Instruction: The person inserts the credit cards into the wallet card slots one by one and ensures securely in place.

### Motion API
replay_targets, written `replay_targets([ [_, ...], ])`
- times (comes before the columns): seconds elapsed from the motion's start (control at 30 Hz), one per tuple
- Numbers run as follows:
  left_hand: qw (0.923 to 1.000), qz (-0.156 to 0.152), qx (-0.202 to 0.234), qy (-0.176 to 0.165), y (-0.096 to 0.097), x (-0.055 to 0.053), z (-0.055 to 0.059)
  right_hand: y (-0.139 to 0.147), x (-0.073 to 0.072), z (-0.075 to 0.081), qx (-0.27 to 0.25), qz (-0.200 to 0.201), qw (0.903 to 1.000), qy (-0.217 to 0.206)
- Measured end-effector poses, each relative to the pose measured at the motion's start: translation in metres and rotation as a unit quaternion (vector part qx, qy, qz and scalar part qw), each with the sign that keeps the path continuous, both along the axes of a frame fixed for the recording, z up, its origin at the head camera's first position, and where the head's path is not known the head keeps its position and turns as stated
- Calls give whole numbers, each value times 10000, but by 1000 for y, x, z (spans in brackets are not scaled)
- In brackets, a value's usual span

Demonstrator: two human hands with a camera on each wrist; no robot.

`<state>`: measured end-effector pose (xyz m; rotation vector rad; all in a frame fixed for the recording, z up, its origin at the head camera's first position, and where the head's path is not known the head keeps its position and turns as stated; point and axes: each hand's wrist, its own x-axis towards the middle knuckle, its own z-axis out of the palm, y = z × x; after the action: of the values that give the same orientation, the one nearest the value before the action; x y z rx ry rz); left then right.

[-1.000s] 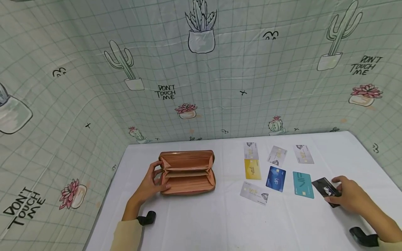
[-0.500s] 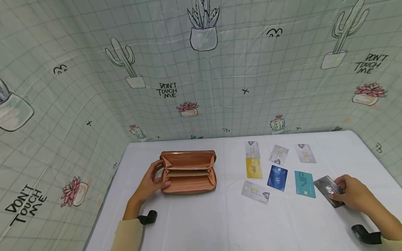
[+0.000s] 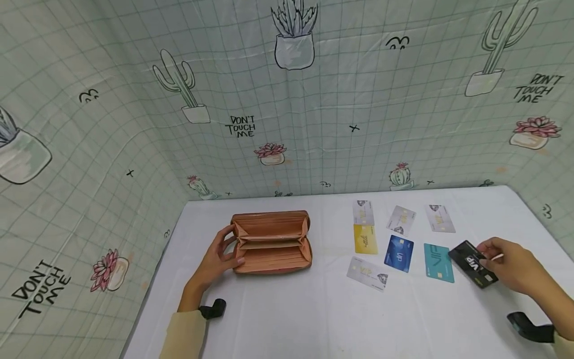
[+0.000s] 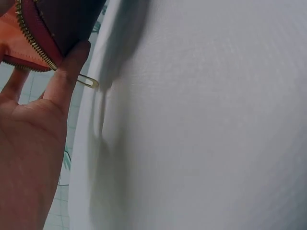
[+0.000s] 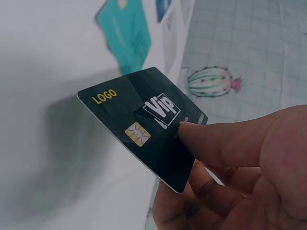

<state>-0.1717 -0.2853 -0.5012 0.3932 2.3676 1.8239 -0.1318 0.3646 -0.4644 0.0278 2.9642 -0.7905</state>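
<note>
An unzipped brown wallet (image 3: 273, 244) stands spread on the white table at left, its compartments facing up and forward. My left hand (image 3: 220, 257) grips its left side, with the thumb over the lower edge; the left wrist view shows the brass zipper (image 4: 36, 43) beside the fingers. At right, my right hand (image 3: 513, 263) pinches a black VIP card (image 5: 144, 127) between thumb and fingers. That card is raised off the table, its shadow falling on the cloth. Just left of it lies a teal card (image 3: 439, 263).
More cards lie flat between wallet and right hand: a blue card (image 3: 399, 253), a yellow card (image 3: 365, 239), and several silver ones, including a silver card (image 3: 367, 273) nearest the front. A patterned cloth (image 3: 314, 104) hangs behind the table (image 3: 291, 319).
My right hand has lifted the black card off the table, its face tilting along the way. The left hand keeps its grip on the wallet. The head view has shifted slightly.
</note>
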Motion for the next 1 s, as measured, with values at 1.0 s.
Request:
replay_targets([
  [1.0,9943,-716,599,-517,-7,-3,-3,-148,-32,28,-1291,1453,9790,615],
])
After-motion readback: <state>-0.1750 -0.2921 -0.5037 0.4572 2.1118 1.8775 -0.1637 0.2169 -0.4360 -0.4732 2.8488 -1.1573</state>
